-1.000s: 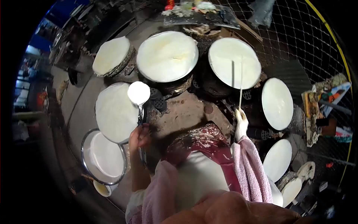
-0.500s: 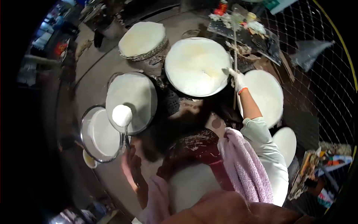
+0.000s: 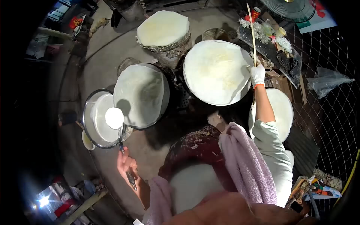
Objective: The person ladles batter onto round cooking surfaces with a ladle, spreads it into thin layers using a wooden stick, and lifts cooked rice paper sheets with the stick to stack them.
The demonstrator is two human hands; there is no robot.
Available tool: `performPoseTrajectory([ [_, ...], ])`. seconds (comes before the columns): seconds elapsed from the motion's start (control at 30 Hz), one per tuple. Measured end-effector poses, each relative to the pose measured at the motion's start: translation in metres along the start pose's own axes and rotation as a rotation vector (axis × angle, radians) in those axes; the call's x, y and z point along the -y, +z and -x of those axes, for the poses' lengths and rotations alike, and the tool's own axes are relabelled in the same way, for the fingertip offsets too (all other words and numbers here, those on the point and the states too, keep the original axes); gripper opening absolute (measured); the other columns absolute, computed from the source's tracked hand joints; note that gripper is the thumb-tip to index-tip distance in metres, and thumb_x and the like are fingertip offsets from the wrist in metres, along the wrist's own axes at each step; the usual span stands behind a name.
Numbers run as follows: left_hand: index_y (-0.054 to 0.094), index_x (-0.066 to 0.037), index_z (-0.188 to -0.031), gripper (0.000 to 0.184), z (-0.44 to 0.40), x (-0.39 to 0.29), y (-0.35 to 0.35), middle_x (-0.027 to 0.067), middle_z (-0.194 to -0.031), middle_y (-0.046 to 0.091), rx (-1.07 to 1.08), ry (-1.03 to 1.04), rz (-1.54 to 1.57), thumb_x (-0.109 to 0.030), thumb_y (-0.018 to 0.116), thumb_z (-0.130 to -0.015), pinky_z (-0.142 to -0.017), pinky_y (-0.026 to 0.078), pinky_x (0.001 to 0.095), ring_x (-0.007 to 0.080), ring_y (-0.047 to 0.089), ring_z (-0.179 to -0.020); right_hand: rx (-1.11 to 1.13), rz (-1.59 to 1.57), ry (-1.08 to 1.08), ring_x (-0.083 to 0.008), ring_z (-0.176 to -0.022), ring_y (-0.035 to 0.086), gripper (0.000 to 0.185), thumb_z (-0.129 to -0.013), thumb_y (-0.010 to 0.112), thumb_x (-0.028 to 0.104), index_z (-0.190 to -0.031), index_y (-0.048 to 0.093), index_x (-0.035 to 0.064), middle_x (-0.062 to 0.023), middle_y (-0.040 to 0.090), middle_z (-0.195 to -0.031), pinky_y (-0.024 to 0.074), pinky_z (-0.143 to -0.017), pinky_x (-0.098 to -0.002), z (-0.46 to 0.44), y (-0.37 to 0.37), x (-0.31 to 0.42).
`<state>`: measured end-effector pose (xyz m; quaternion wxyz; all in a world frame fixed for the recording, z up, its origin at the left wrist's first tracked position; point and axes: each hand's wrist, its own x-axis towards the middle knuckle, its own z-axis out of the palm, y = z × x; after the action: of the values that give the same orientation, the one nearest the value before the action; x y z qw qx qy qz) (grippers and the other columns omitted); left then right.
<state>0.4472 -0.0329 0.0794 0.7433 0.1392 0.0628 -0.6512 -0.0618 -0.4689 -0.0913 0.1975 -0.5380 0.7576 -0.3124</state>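
Observation:
My left hand (image 3: pixel 126 165) is closed around the dark handle of a ladle (image 3: pixel 114 118). The ladle's round bowl is white with what looks like batter and hangs between a metal pot (image 3: pixel 88 129) of white liquid and a round pan covered by a thin white sheet (image 3: pixel 140 95). On my right hand (image 3: pixel 257 74) is a white knit glove with an orange cuff. It grips a long thin stick (image 3: pixel 253 37) pointing away from me. Those gloved fingers touch the right edge of a larger round white sheet (image 3: pixel 215 71), which is slightly folded there.
Another white sheet (image 3: pixel 163 28) covers a round stand at the back, and one more (image 3: pixel 279 112) lies right of my forearm. Beyond the stick is a cluttered board (image 3: pixel 258 37) with a red can. Wire netting (image 3: pixel 322 56) and a fan (image 3: pixel 288 7) stand on the right.
The ladle has moved left, from over the left pan toward the pot. My right hand stays at the large sheet's edge, which now looks creased. The whole view has shifted.

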Motion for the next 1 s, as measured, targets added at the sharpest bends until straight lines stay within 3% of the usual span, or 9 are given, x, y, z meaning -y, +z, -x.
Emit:
performPoseTrajectory([
  [0.17, 0.041, 0.012, -0.117, 0.034, -0.009, -0.037, -0.009, 0.0037, -0.074, 0.043, -0.047, -0.011, 0.015, -0.018, 0.035, -0.101, -0.043, 0.029, 0.0195, 0.0069, 0.039, -0.044, -0.042, -0.041, -0.145, -0.0287, -0.08, 0.066, 0.041, -0.071, 0.073, 0.022, -0.105, 0.062, 0.0025, -0.0157, 0.068, -0.088, 0.0507, -0.075, -0.0348, 0.021, -0.024, 0.067],
  [0.3, 0.043, 0.008, -0.114, 0.029, -0.012, -0.055, -0.003, -0.0009, -0.067, 0.039, -0.42, 0.284, -0.422, -0.017, 0.041, -0.099, -0.037, 0.026, 0.0153, 0.0026, 0.034, -0.041, -0.067, -0.056, -0.273, -0.0265, -0.077, 0.066, 0.037, -0.073, 0.07, 0.019, -0.106, 0.062, 0.004, -0.0149, 0.068, -0.088, 0.0506, -0.073, -0.0322, 0.06, -0.05, 0.169],
  [0.53, 0.045, 0.008, -0.112, 0.031, -0.002, -0.117, -0.034, -0.0029, -0.068, 0.043, -0.365, 0.198, -0.314, -0.019, 0.044, -0.098, -0.036, 0.023, 0.0159, 0.0018, 0.03, -0.039, -0.009, 0.118, -0.56, -0.0355, -0.082, 0.065, 0.03, -0.072, 0.058, 0.02, -0.097, 0.065, 0.0062, -0.0185, 0.067, -0.09, 0.0509, -0.073, -0.0383, 0.011, -0.045, 0.309],
  [0.63, 0.045, 0.008, -0.113, 0.03, 0.0, -0.118, -0.034, -0.0017, -0.072, 0.047, -0.355, 0.259, -0.322, -0.019, 0.044, -0.098, -0.036, 0.024, 0.0158, 0.001, 0.034, -0.041, 0.033, 0.242, -0.629, -0.0288, -0.075, 0.065, 0.036, -0.071, 0.06, 0.018, -0.105, 0.063, 0.0054, -0.0158, 0.067, -0.084, 0.0491, -0.071, -0.035, -0.038, -0.021, 0.358],
  [0.8, 0.049, 0.007, -0.11, 0.03, 0.001, -0.098, -0.041, -0.0007, -0.077, 0.05, -0.4, 0.491, -0.647, -0.02, 0.047, -0.098, -0.04, 0.028, 0.0169, 0.0002, 0.035, -0.044, -0.148, 0.414, -0.95, -0.0375, -0.087, 0.063, 0.04, -0.08, 0.057, 0.023, -0.119, 0.057, 0.0141, -0.0182, 0.066, -0.093, 0.0507, -0.075, -0.044, -0.085, 0.047, 0.448],
  [0.9, 0.05, 0.007, -0.111, 0.028, 0.004, -0.084, -0.025, 0.0041, -0.081, 0.052, -0.433, 0.48, -0.397, -0.018, 0.047, -0.098, -0.043, 0.031, 0.0181, 0.0025, 0.034, -0.045, -0.092, 0.554, -1.002, -0.0387, -0.082, 0.063, 0.04, -0.083, 0.055, 0.02, -0.123, 0.052, 0.0188, -0.0175, 0.066, -0.092, 0.0505, -0.072, -0.0476, -0.055, 0.108, 0.495],
  [0.93, 0.05, 0.007, -0.112, 0.028, 0.005, -0.085, -0.024, 0.0045, -0.082, 0.053, -0.342, 0.434, -0.273, -0.017, 0.046, -0.098, -0.043, 0.031, 0.018, 0.0028, 0.035, -0.045, -0.231, 0.069, -1.475, -0.0379, -0.08, 0.064, 0.038, -0.082, 0.054, 0.015, -0.12, 0.052, 0.0198, -0.0169, 0.065, -0.094, 0.0509, -0.067, -0.0486, -0.026, 0.114, 0.507],
  [0.97, 0.05, 0.007, -0.113, 0.028, 0.003, -0.085, -0.023, 0.0049, -0.082, 0.053, -0.248, 0.387, -0.15, -0.017, 0.046, -0.099, -0.044, 0.031, 0.0179, 0.0032, 0.035, -0.045, -0.07, 0.646, -1.168, -0.0355, -0.081, 0.065, 0.041, -0.082, 0.052, 0.01, -0.121, 0.05, 0.0213, -0.0163, 0.064, -0.096, 0.0516, -0.063, -0.0477, -0.051, 0.156, 0.499],
  [1.0, 0.049, 0.007, -0.115, 0.03, 0.002, -0.076, -0.014, 0.0005, -0.077, 0.049, -0.413, 0.473, -0.144, -0.018, 0.041, -0.1, -0.043, 0.03, 0.0192, 0.0033, 0.035, -0.043, -0.038, 0.609, -1.249, -0.0335, -0.08, 0.065, 0.043, -0.082, 0.05, 0.008, -0.123, 0.049, 0.0209, -0.0151, 0.064, -0.093, 0.0522, -0.06, -0.0459, -0.043, 0.176, 0.5],
])
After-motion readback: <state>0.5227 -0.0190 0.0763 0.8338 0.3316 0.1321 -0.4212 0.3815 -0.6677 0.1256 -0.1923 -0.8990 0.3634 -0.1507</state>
